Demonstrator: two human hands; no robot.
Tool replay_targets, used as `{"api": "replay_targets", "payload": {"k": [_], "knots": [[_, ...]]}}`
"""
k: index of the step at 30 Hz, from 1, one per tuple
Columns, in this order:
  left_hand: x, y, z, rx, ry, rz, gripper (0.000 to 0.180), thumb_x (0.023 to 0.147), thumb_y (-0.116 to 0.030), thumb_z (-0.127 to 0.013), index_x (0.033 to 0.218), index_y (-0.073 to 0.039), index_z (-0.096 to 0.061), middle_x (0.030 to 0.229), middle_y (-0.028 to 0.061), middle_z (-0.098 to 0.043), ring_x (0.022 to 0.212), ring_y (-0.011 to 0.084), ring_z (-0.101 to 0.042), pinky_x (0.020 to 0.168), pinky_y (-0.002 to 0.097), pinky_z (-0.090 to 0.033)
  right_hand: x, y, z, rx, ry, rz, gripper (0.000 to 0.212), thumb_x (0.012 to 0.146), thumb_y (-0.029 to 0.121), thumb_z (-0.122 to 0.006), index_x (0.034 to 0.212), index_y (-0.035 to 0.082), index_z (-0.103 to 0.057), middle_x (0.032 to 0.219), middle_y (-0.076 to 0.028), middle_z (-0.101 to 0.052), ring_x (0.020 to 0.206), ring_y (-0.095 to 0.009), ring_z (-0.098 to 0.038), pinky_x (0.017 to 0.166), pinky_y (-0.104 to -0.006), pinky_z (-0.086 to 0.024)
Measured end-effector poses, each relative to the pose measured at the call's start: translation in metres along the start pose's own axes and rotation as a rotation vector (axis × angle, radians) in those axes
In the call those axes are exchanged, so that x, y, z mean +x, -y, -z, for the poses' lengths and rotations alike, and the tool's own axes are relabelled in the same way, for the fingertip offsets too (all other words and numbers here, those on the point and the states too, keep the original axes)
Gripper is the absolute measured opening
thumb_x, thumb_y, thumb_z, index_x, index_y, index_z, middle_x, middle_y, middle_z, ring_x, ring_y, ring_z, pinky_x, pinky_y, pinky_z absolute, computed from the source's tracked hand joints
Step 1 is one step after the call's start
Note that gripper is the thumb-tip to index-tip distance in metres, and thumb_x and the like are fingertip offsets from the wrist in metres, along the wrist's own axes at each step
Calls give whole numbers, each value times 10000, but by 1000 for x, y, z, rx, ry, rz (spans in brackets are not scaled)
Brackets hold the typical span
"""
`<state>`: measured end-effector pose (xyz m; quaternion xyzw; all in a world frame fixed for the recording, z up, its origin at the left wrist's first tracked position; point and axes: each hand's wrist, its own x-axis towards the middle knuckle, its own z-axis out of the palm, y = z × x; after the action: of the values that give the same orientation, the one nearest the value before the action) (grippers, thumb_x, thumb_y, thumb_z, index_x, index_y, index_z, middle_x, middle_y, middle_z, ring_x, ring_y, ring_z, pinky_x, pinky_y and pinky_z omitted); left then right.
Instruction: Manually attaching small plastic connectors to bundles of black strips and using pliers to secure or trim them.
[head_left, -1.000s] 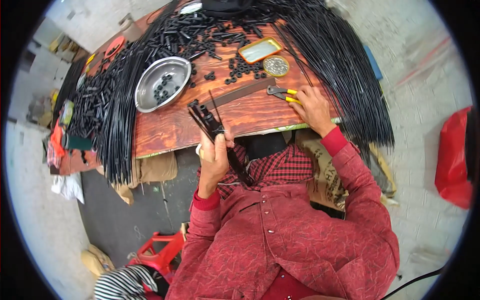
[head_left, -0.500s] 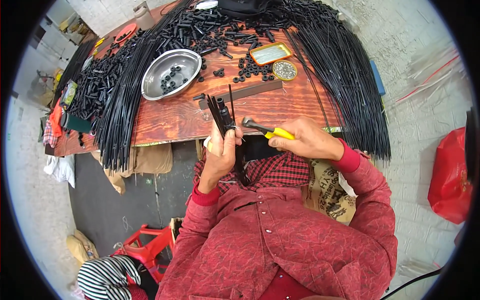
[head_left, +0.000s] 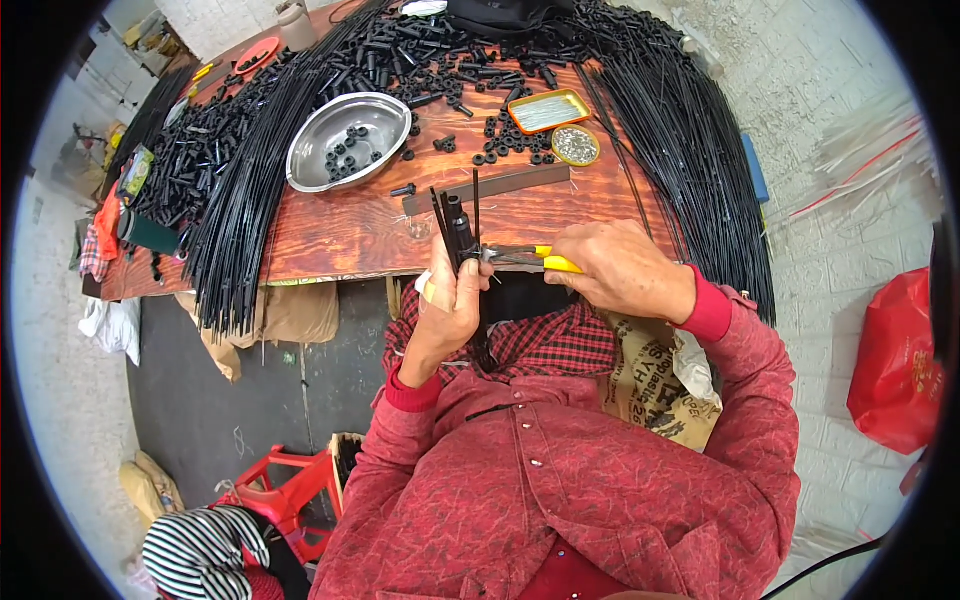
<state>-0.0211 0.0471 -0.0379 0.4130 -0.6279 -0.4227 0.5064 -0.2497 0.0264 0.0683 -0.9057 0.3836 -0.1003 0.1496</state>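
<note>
Upright in my closed left hand point(head_left: 450, 302) are several thin black rods point(head_left: 441, 220) and a black tubular fitting point(head_left: 461, 228). The rods run down toward my lap. My right hand point(head_left: 628, 262) is wrapped round yellow-handled pincers point(head_left: 562, 264). Their metal jaws reach the side of the fitting, right by my left fingertips. A bit of thin pale wire sticks out there; whether the jaws grip it is too small to tell. Behind my hands a dark flat bar point(head_left: 490, 190) lies on the wooden table point(head_left: 340, 240).
A metal bowl point(head_left: 300, 165) holds black rings. An orange-rimmed tray point(head_left: 549, 111) of thin wires stands beside a round dish point(head_left: 575, 145) of small metal pieces. Long black rods lie bundled left point(head_left: 235, 250) and right point(head_left: 690, 150). Black fittings point(head_left: 400, 60) pile up behind. A red stool point(head_left: 290, 500) stands lower left.
The pincers have moved left and turned, so their jaws now meet the fitting beside my left fingers. My left hand keeps its hold on the rods. The view has shifted slightly.
</note>
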Motion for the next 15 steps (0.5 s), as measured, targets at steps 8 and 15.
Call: {"api": "replay_targets", "payload": {"k": [8,15], "knots": [[-1,-12,-6,98,-47,10,352,984,-65,-440,1319,3,-354,813,62,-605,670,146,-580,589,284,-484,4,0,5,-177,-64,55,377,872,422,-624,860,46,-649,730,-128,-632,690,-348,-628,599,-463,-466],[-5,-3,-8,77,-22,-65,399,969,-43,-452,1353,10,-358,775,47,-563,634,136,-560,571,275,-468,-1,-10,5,741,472,-358,507,951,528,-516,812,47,-598,635,-57,-607,491,-180,-578,486,-340,-474]]}}
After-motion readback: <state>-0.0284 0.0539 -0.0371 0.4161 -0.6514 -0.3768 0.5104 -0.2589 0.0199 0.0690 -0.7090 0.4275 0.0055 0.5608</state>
